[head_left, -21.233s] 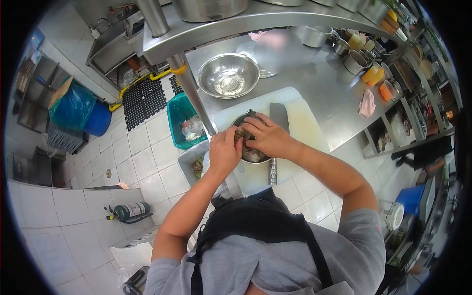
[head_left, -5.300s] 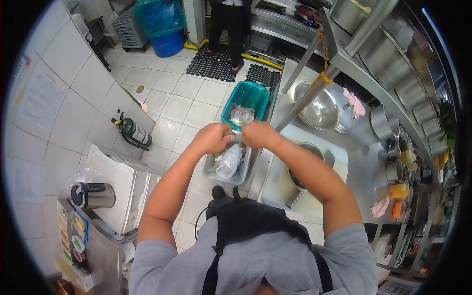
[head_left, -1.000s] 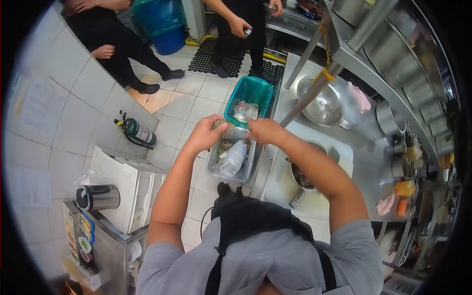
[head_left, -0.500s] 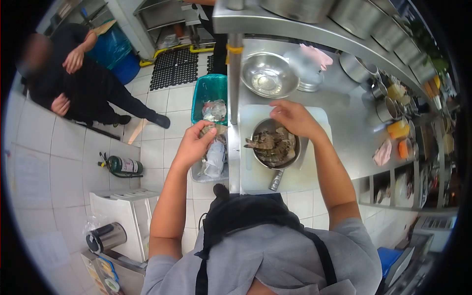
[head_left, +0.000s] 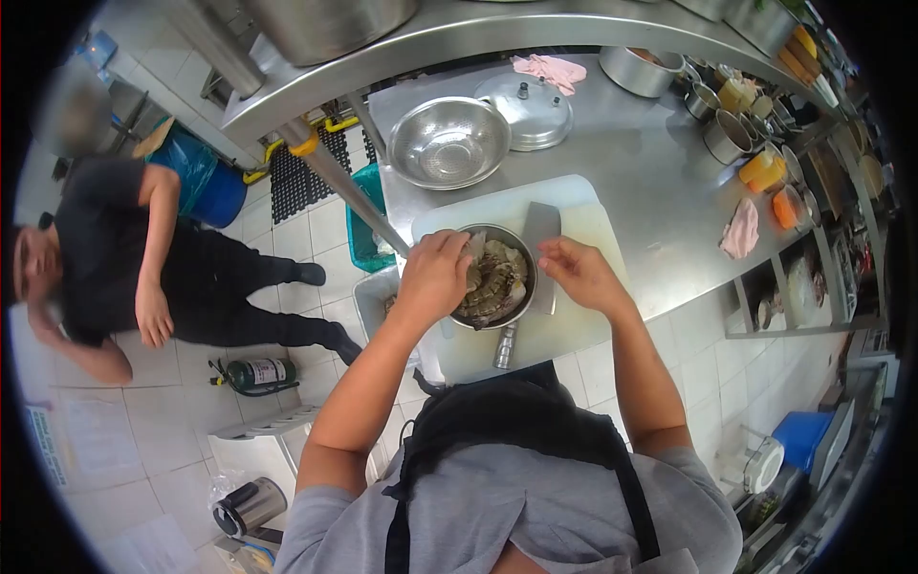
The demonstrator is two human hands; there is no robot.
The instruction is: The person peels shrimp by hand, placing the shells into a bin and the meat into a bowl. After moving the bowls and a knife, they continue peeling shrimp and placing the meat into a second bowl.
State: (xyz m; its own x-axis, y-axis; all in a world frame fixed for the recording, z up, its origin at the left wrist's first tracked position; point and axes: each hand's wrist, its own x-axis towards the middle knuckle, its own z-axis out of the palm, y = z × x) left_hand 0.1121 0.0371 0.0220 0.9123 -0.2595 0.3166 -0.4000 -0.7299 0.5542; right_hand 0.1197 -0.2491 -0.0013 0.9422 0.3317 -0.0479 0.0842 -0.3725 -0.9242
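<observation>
A metal bowl [head_left: 521,304] full of grey prawns [head_left: 497,282] stands on a white cutting board [head_left: 583,215] at the steel counter's front edge. My left hand [head_left: 432,279] reaches over the bowl's left rim, fingers curled on a pale prawn at its tips. Just right of the bowl, my right hand [head_left: 579,273] hovers with fingers apart and holds nothing. A cleaver [head_left: 540,230] lies on the board under the bowl, its handle [head_left: 504,347] pointing toward me.
A steel colander [head_left: 448,143], a pot lid [head_left: 532,110] and pink cloths [head_left: 741,230] lie on the counter [head_left: 650,172]. Small containers [head_left: 755,165] line the right side. A slanted shelf post [head_left: 335,177], teal bin [head_left: 363,244] and grey tub [head_left: 375,301] are left; a person in black [head_left: 143,258] crouches beyond.
My left hand has come from over the grey tub to the bowl's rim. My right hand has shifted from the bowl's far side to its right. The view has swung toward the counter.
</observation>
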